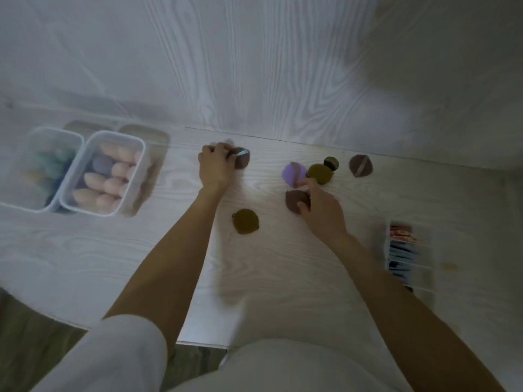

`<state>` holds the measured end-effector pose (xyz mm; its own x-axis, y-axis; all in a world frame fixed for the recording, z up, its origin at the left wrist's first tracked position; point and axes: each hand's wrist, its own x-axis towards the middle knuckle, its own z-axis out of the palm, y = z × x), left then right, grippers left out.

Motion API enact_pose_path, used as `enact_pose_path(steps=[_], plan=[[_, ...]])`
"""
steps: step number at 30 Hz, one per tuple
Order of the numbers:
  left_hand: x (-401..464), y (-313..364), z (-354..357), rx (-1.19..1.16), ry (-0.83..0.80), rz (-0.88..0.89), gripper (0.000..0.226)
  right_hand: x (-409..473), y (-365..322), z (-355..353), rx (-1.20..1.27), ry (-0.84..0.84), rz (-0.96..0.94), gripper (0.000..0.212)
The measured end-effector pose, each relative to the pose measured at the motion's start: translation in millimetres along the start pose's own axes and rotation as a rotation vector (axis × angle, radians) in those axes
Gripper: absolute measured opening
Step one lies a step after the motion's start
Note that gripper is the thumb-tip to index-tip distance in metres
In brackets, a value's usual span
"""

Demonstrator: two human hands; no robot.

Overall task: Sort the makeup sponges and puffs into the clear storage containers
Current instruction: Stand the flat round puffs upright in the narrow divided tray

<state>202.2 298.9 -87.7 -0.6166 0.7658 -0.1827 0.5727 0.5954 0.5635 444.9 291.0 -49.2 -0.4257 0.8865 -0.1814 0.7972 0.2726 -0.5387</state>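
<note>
Pale white wood-grain table [113,264], running back to a matching grained wall [254,66]. Soft, dim light, with blurred shadows on both. Strip of darker wood floor [34,335] below the near edge.

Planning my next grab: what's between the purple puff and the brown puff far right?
In the head view, two olive puffs, large and small, lie between the purple puff and the brown puff.
</note>
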Motion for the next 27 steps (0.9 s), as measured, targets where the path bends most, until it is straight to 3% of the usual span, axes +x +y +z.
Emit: enact_pose_path(steps=[4, 8, 14, 18, 22, 27], plan=[[-19, 13, -12, -0.271, -0.033, 0.039, 0.014, -23, -1, -18, 0.07, 0.072, -0.014, 0.026], [-93, 43, -20, -0.509, -0.138, 0.201, 0.022, -76, 13, -46, 0.21, 0.177, 0.01, 0.017], [-230, 91, 17, -0.521, -0.506, 0.484, 0.016, -185, 65, -85, 0.29, 0.437, 0.318, 0.016], [-277, 117, 39, -0.397, -0.624, 0.77, 0.015, -228, 88, -94, 0.331, 0.571, 0.427, 0.014], [-299, 132, 62, -0.112, -0.498, 1.137, 0.016, -249, 105, -95, 0.362, 0.65, 0.434, 0.014], [-303, 139, 79, 0.24, -0.536, 1.204, 0.028, -257, 115, -95, 0.382, 0.674, 0.429, 0.014]])
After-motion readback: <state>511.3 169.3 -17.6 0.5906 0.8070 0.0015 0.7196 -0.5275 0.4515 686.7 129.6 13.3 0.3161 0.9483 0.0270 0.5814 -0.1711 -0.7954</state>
